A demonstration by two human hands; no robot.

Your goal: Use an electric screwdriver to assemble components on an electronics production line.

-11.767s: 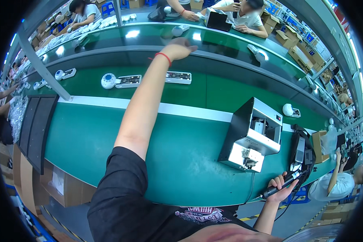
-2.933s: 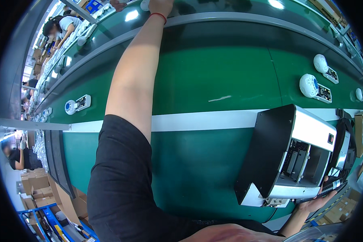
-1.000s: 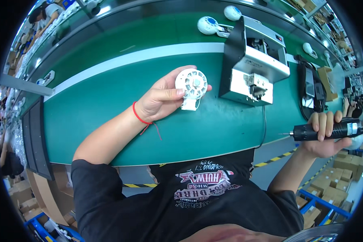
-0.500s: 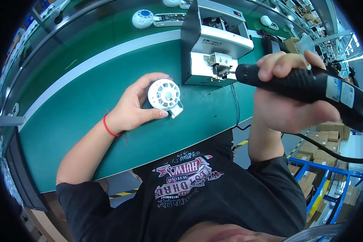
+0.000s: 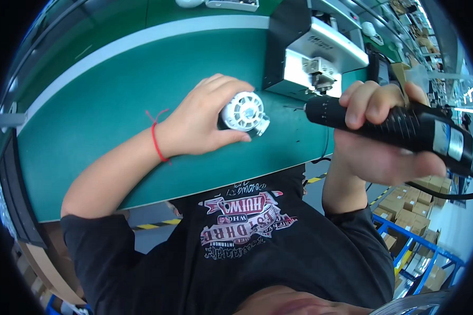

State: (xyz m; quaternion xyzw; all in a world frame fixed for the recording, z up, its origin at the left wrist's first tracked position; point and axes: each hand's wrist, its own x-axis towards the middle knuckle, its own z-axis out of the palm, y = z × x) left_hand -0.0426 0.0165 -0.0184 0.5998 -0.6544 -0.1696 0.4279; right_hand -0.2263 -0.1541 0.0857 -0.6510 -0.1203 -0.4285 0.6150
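Note:
A round white plastic housing point(image 5: 245, 111) with a spoked vent face sits in my left hand point(image 5: 204, 115), its thumb and fingers wrapped round the sides. A small white tab juts from the housing's lower right edge. In my right hand point(image 5: 376, 126) is a black electric screwdriver point(image 5: 389, 118), gripped around its body. Its thin bit points left toward the housing, with a gap between them. Whether a screw sits on the bit is too small to tell.
Behind the screwdriver stands a grey and black screw feeder machine point(image 5: 320, 47) on the green bench point(image 5: 142, 89). White devices point(image 5: 231, 4) lie at the far edge. A power cord point(image 5: 446, 195) hangs from the screwdriver. Cardboard boxes point(image 5: 412, 207) and a blue rack point(image 5: 431, 244) stand at the right.
The screwdriver's bit has come away from the screw feeder. My left hand has turned and moved right with the housing, closer to the bit. The whole view has shifted.

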